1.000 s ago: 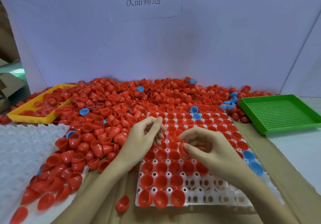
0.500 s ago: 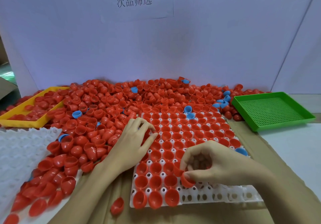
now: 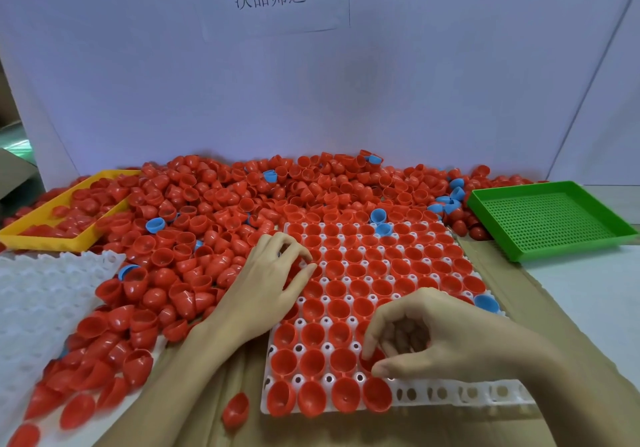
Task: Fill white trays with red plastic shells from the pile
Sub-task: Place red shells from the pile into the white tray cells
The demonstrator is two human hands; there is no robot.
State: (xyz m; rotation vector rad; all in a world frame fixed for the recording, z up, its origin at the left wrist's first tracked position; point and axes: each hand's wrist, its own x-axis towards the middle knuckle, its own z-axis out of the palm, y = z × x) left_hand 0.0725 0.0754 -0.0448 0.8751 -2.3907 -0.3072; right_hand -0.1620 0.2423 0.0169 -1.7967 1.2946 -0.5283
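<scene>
Since the previous frame, right hand (image 3: 446, 339) has come lower on the white tray (image 3: 460, 393), its thumb and curled fingers now pinching a glossy red shell (image 3: 372, 360) at a socket in the second row from the near edge. Left hand (image 3: 266, 283) has barely shifted; it rests at the tray's left edge beside the pile (image 3: 214, 224), fingers loosely bent, and whether they hold a shell cannot be told. Moulded white plastic forms the tray, a grid of round sockets with small holes between them; most sockets hold hemispherical red shells, open side up, while the near right sockets are bare. Light blue shells (image 3: 378, 216) dot the heap. A second white tray (image 3: 41, 294) lies left, a yellow tray (image 3: 52, 238) behind it, a perforated green tray (image 3: 550, 219) right.
</scene>
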